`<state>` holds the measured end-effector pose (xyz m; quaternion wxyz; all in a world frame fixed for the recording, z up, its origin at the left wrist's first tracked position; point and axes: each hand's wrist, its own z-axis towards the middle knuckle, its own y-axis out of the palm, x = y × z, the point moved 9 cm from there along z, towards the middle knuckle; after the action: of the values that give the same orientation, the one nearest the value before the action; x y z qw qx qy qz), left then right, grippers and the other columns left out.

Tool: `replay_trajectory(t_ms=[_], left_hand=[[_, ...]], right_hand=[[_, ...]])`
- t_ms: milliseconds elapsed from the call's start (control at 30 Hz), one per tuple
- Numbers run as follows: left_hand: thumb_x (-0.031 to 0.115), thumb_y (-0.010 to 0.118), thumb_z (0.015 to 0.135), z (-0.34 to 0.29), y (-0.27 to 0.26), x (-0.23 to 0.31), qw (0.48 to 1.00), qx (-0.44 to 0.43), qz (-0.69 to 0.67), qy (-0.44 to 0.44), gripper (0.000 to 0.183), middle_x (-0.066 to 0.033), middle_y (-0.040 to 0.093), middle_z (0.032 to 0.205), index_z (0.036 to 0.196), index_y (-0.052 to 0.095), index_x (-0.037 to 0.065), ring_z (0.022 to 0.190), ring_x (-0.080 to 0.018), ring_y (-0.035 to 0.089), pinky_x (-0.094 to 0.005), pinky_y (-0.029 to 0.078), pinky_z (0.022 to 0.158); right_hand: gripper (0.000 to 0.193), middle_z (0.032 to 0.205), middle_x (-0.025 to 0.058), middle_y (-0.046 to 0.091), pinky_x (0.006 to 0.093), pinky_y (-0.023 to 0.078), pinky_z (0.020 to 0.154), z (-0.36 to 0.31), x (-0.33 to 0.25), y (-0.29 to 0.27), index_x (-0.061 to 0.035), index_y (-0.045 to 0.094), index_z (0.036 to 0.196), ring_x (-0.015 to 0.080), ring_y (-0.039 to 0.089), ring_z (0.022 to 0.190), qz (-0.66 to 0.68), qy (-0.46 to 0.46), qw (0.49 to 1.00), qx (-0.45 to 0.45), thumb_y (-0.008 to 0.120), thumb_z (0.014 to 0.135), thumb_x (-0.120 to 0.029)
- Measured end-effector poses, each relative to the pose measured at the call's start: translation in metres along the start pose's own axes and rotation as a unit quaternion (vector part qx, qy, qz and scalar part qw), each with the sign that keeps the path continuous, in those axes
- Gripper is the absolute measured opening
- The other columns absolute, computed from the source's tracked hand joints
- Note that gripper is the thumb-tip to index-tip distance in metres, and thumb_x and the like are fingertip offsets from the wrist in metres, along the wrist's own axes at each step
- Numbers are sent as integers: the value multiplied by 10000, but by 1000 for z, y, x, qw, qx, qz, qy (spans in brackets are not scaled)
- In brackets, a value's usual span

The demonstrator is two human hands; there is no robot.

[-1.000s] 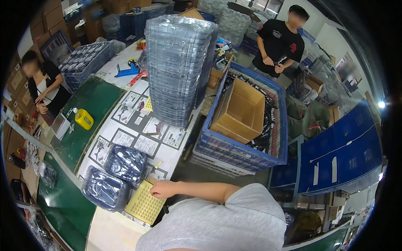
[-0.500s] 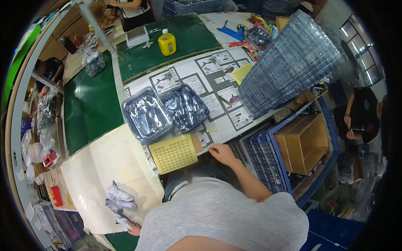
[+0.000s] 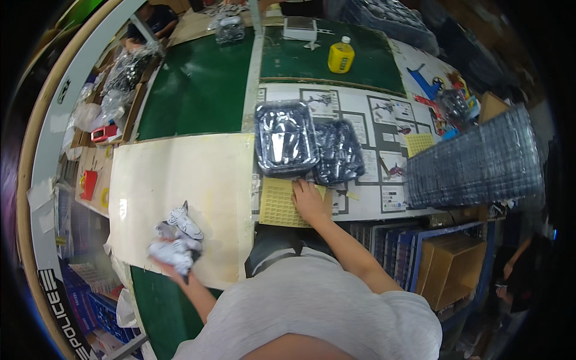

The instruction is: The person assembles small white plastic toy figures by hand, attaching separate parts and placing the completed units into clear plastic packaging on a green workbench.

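Observation:
At the lower left, my left hand (image 3: 166, 264) grips a white toy piece (image 3: 177, 257) with dark markings and a dark tip. The piece is smeared by motion and covers most of the fingers. Just beyond it, more white patterned toy pieces (image 3: 185, 222) lie on the cream board (image 3: 135, 180). My right hand (image 3: 308, 201) rests with fingers stretched out on a yellow sheet of small labels (image 3: 276, 204). Beyond that hand stand a stack of clear plastic trays (image 3: 284, 137) and a dark tray of glossy wrapped parts (image 3: 339, 150), side by side.
A tall leaning stack of clear trays (image 3: 474, 162) stands at the right. Below it are a cardboard box (image 3: 450, 267) and blue crates. A yellow bottle (image 3: 341, 56) and a white scale (image 3: 300, 28) stand on the far green mat. Co-workers are at the far left and right.
My view has swung left. My right hand has moved from the table edge onto the yellow label sheet. My left hand has brought the toy piece up over the cream board.

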<state>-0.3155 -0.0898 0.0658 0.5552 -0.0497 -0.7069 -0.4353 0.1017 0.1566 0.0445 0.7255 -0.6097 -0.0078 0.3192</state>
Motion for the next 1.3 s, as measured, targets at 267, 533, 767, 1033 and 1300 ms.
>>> replay_trajectory(t_ms=[267, 533, 767, 1033, 1300], left_hand=[[392, 505, 954, 44, 46, -174, 930, 138, 240, -242, 508, -187, 558, 1130, 1231, 456, -30, 1018, -303, 568, -380, 466, 890], [196, 779, 720, -66, 342, -106, 801, -468, 355, -113, 828, -196, 430, 1372, 1390, 337, -10, 1257, -284, 435, -393, 350, 1038], [106, 784, 721, -63, 336, -94, 864, -326, 318, -215, 408, -93, 687, 951, 1056, 585, -15, 834, -142, 654, -277, 523, 750], [70, 790, 707, -55, 324, -77, 893, -316, 246, -206, 490, -125, 673, 1016, 1144, 583, -11, 905, -164, 648, -283, 517, 787], [72, 780, 707, -50, 350, -50, 824, -429, 368, -46, 359, -74, 680, 998, 1041, 653, 36, 926, -185, 639, -285, 486, 826]], right_hand=[[331, 1028, 104, 585, 390, 467, 767, 14, 17, 23, -68, 615, 1087, 286, 584, 912, 145, 79, 970, -178, 672, 789, -198], [329, 976, 98, 687, 286, 493, 741, 19, -12, -108, -43, 645, 1096, 172, 656, 843, 379, 113, 892, -219, 706, 797, -164], [625, 1043, 88, 640, 271, 482, 841, 5, 14, -170, -39, 543, 1254, 151, 618, 935, 466, 164, 856, -150, 759, 669, -3], [376, 1033, 86, 658, 253, 494, 821, -22, 9, -160, 13, 642, 1127, 130, 617, 937, 580, 257, 767, -97, 731, 762, 8], [260, 973, 94, 676, 277, 496, 764, -2, 0, -192, -11, 669, 1002, 180, 642, 859, 410, 122, 900, -85, 728, 750, -34]])
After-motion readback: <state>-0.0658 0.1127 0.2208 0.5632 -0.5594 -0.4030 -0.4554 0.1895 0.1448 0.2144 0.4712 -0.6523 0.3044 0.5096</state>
